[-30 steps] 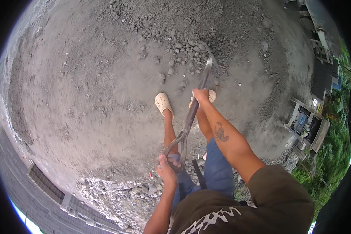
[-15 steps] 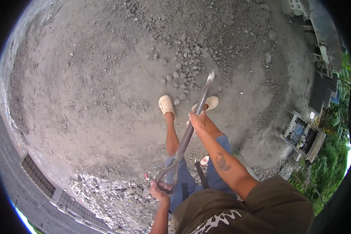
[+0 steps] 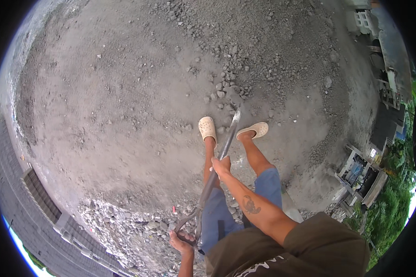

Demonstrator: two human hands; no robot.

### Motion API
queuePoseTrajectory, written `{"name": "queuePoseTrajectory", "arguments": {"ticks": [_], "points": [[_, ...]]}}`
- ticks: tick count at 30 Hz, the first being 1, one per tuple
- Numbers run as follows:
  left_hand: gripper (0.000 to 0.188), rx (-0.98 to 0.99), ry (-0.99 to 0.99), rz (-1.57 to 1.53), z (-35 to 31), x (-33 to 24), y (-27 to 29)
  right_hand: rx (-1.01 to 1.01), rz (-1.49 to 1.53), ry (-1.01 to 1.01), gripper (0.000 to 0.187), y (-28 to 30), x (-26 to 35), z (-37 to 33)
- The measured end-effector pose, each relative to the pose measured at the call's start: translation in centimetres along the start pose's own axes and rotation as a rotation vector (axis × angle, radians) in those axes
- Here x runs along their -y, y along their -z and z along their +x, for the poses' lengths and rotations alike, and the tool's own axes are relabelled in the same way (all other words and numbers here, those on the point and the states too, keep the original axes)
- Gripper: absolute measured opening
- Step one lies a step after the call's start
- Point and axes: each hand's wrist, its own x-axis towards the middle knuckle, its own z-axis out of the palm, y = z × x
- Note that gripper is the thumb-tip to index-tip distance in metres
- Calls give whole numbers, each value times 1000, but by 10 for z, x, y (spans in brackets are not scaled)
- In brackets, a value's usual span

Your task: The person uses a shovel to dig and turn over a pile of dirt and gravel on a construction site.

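Note:
A long-handled shovel (image 3: 206, 191) slants across my front, with its grip end at my near left. My left hand (image 3: 182, 243) is closed around the D-shaped grip, beside my left thigh. Farther along, my right hand (image 3: 221, 165) wraps the dark shaft about midway. The shaft's worn, pale lower end points away from me, between my feet in beige clogs. Beyond it, the dusty grey blade (image 3: 236, 95) lies low on the ground against loose stones (image 3: 221, 93); its edge is hard to tell from the dirt.
Grey dirt and gravel (image 3: 282, 51) spread ahead. Behind my left side lies a rubble strip (image 3: 129, 226) beside a grey tiled roof or wall (image 3: 30, 217). On the right stand a wooden box-like structure (image 3: 361, 175) with clutter inside and green plants (image 3: 390, 203).
Both hands have drawn the shovel back toward my body and a little left. Its blade end now sits nearer my feet. The grip on it looks the same.

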Motion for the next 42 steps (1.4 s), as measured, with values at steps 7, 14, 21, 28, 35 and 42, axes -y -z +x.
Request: {"name": "queuePoseTrajectory", "arguments": {"ticks": [7, 14, 21, 28, 35, 42], "points": [[55, 49, 161, -259, 31, 30, -15, -116, -40, 406, 55, 12, 83, -10], [53, 145, 326, -341, 35, 3, -184, -17, -162, 289, 52, 36, 221, 68], [53, -83, 145, -60, 15, -7, -32, -91, -144, 119, 54, -20, 10, 35], [45, 173, -8, 121, 19, 9, 49, -15, 174, -176, 63, 52, -16, -51], [28, 514, 3, 404, 1, -1, -202, -217, 607, -212, 19, 201, 0, 119], [33, 542, -295, 628, 3, -48, -282, 70, 898, -263, 20, 157, 24, 166]]}}
